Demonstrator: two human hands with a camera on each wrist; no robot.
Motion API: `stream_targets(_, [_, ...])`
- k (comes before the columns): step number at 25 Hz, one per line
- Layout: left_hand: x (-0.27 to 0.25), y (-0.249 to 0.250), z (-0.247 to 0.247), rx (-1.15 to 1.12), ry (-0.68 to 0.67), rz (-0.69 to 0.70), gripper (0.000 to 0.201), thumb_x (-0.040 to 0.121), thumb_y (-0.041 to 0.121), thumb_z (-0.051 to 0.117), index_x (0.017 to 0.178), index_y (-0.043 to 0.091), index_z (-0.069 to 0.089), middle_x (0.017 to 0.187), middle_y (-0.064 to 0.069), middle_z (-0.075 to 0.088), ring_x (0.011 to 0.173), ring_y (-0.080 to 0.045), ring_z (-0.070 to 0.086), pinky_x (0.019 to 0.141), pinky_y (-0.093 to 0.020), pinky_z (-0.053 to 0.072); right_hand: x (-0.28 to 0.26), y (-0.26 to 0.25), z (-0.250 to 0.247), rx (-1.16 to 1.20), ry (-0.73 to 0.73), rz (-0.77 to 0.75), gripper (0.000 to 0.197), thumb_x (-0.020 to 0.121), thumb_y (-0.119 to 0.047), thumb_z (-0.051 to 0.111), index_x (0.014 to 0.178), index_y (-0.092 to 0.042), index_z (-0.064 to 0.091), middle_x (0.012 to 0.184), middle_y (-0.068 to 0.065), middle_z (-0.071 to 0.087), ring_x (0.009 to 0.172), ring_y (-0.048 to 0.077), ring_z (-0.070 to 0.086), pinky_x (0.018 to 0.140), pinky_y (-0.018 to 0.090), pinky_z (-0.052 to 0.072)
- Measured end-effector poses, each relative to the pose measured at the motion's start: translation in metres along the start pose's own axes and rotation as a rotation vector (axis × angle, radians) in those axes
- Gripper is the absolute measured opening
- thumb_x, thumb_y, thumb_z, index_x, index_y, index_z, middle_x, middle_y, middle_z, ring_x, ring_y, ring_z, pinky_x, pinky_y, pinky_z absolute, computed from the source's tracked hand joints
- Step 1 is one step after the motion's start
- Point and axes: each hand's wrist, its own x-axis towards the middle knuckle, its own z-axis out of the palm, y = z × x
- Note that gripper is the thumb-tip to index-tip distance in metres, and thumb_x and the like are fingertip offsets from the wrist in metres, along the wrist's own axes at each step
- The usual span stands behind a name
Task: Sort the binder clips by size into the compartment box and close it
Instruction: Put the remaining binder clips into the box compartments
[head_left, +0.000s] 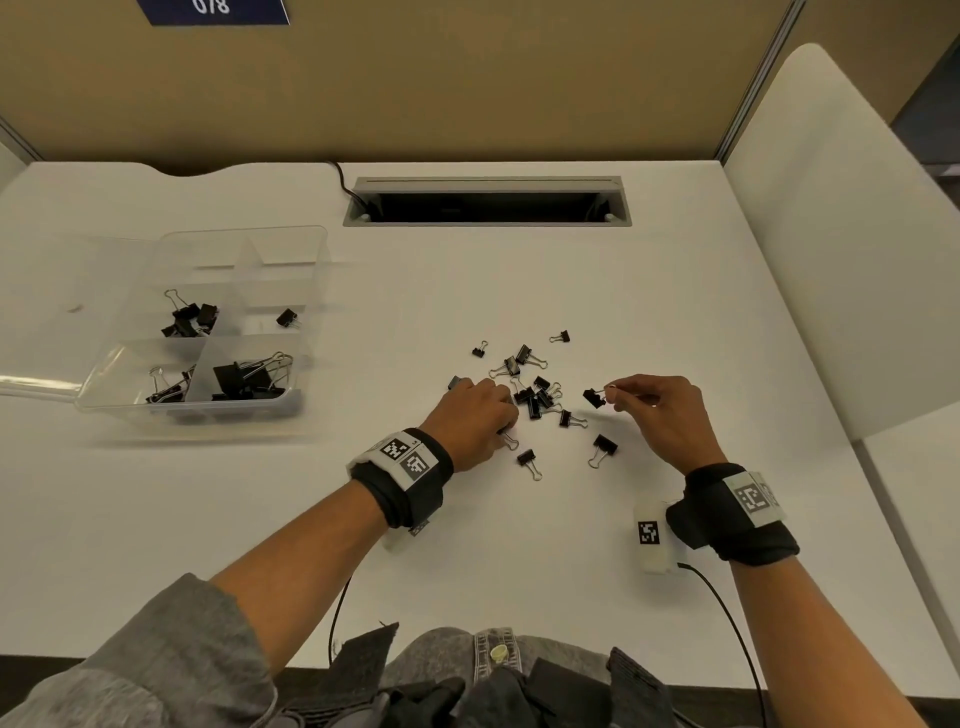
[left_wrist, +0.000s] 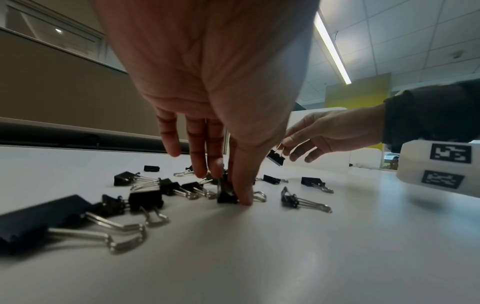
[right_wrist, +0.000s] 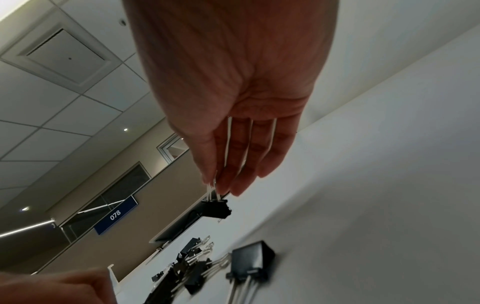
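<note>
While the right hand (right_wrist: 233, 92) pinches a small clip (right_wrist: 215, 208) aloft, only the left-wrist view shows the left hand's (left_wrist: 207, 72) grip pressing a clip (left_wrist: 226, 195).

An office: a white bench (head_left: 519, 545) with a built-in cable hatch (head_left: 488, 201), tan cubicle partitions (head_left: 467, 78) behind it, a blue number sign (right_wrist: 116, 215) reading 078, and a tiled drop ceiling (left_wrist: 415, 30) with strip lighting.

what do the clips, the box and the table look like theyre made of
Clips: matte black bodies, probably painted metal, with shiny silver wire handles that glint.
Box: clear, slightly frosted plastic; the clips and dividers show through its walls.
Table: smooth white top with a soft sheen, likely laminate, though the core is not visible.
</note>
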Motion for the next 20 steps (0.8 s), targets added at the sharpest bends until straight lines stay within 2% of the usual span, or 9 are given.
stream_targets(4, [0.000,-0.002,-0.001,0.012,0.008,-0.024,0.018,0.090,0.030,0.059,0.100,0.016,0.058,0.104,0.001,0.055,0.094,-0.019,0.048,0.079,-0.027,0.026,0.003,-0.005,-0.001,0.058,0.029,0.007,0.013,0.089,-0.025,0.068,0.095,-0.017,0.076,0.083,-0.007,0.072,0.082,0.005,0.068,0.076,0.015,0.047])
stream_targets(7, [0.001,-0.002,-0.001,-0.018,-0.003,-0.066,0.008,0.091,0.024,0.057,0.092,0.016,0.058,0.092,-0.001,0.060,0.081,-0.019,0.047,0.082,-0.028,0.035,0.008,-0.008,-0.001,0.122,0.030,0.013,0.011,0.088,-0.024,0.070,0.094,-0.018,0.076,0.083,-0.004,0.074,0.078,0.008,0.070,0.078,0.026,0.055])
stream_targets(8, [0.002,-0.003,0.000,-0.042,-0.013,-0.082,0.006,0.092,0.022,0.056,0.095,0.017,0.059,0.091,-0.002,0.062,0.083,-0.021,0.050,0.086,-0.031,0.038,0.009,-0.010,-0.002,0.145,0.026,0.018,0.009,0.087,-0.022,0.070,0.092,-0.017,0.076,0.082,-0.001,0.075,0.076,0.010,0.071,0.076,0.028,0.056])
stream_targets(10, [0.001,-0.005,0.003,-0.116,-0.042,-0.107,0.018,0.094,0.022,0.053,0.111,0.021,0.060,0.099,-0.002,0.064,0.095,-0.025,0.055,0.093,-0.035,0.040,0.010,-0.014,-0.003,0.172,0.018,0.023,0.008,0.086,-0.017,0.071,0.092,-0.014,0.075,0.080,0.003,0.075,0.075,0.011,0.072,0.074,0.029,0.057])
stream_targets(12, [-0.002,-0.009,0.000,-0.223,-0.031,-0.113,0.029,0.096,0.021,0.051,0.125,0.023,0.058,0.107,-0.001,0.063,0.101,-0.023,0.055,0.092,-0.034,0.041,0.010,-0.018,-0.002,0.175,0.002,0.012,0.012,0.087,-0.015,0.069,0.098,-0.015,0.073,0.080,0.002,0.076,0.075,0.010,0.072,0.073,0.027,0.057])
stream_targets(14, [-0.006,-0.015,-0.012,-0.360,0.048,-0.109,0.029,0.097,0.017,0.049,0.123,0.021,0.062,0.102,-0.001,0.060,0.096,-0.022,0.056,0.082,-0.032,0.044,0.011,-0.025,0.001,0.177,-0.025,-0.005,0.015,0.089,-0.015,0.068,0.103,-0.018,0.072,0.080,0.000,0.076,0.077,0.009,0.072,0.073,0.025,0.057])
stream_targets(16, [-0.012,-0.026,-0.029,-0.533,0.163,-0.160,0.024,0.097,0.015,0.052,0.113,0.016,0.069,0.097,-0.001,0.063,0.090,-0.020,0.059,0.080,-0.031,0.048,0.015,-0.035,0.006,0.180,-0.052,-0.027,0.013,0.089,-0.015,0.067,0.100,-0.018,0.073,0.082,0.000,0.076,0.077,0.010,0.072,0.073,0.027,0.058])
stream_targets(18, [-0.023,-0.045,-0.045,-0.662,0.272,-0.246,0.019,0.094,0.013,0.058,0.104,0.011,0.073,0.099,-0.002,0.070,0.086,-0.014,0.062,0.080,-0.023,0.049,0.023,-0.050,0.016,0.196,-0.076,-0.052,0.012,0.088,-0.014,0.068,0.098,-0.016,0.074,0.082,-0.001,0.076,0.078,0.011,0.072,0.074,0.028,0.057])
stream_targets(20, [-0.034,-0.065,-0.061,-0.738,0.343,-0.310,0.015,0.091,0.011,0.063,0.100,0.007,0.074,0.094,-0.004,0.073,0.079,-0.012,0.066,0.072,-0.013,0.049,0.032,-0.067,0.027,0.223,-0.097,-0.076,0.015,0.088,-0.015,0.068,0.102,-0.016,0.073,0.080,-0.001,0.076,0.081,0.013,0.072,0.075,0.029,0.056])
